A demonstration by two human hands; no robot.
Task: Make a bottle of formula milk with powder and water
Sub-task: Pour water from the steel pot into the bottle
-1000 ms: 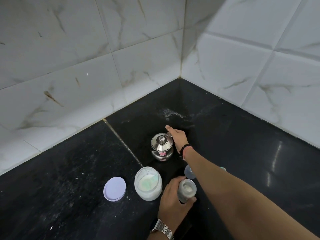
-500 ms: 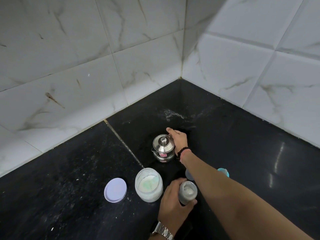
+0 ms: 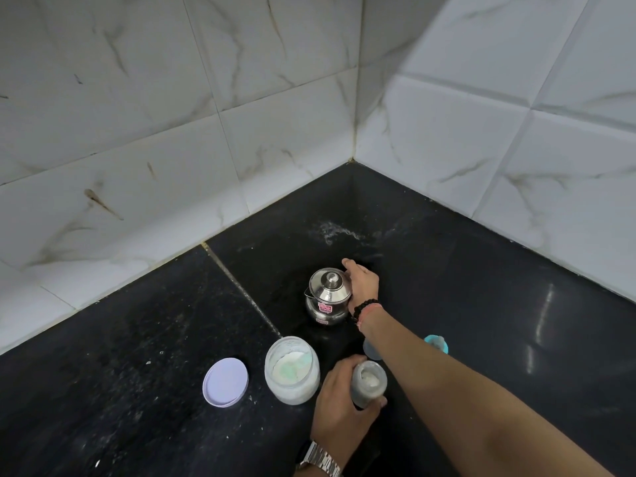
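My left hand (image 3: 339, 404) grips an open baby bottle (image 3: 368, 383) standing on the black counter (image 3: 137, 373), white powder visible inside. My right hand (image 3: 361, 285) reaches across and wraps around the far right side of a small steel pot (image 3: 327, 297) with a knobbed lid and a pink sticker. An open plastic jar of white powder (image 3: 292, 369) stands left of the bottle, with its pale lilac lid (image 3: 225, 381) lying flat beside it. Behind my right forearm, a clear cap (image 3: 371, 349) and a turquoise bottle part (image 3: 437, 342) are partly hidden.
White marble-look tiled walls (image 3: 172, 132) meet in a corner behind the pot. A grout seam (image 3: 241, 284) runs diagonally across the counter. Powder specks dust the counter at left, and a pale smear (image 3: 330, 232) lies near the corner.
My right hand has closed more snugly round the steel pot's side. The left hand and bottle stay where they were; the view shifted slightly.
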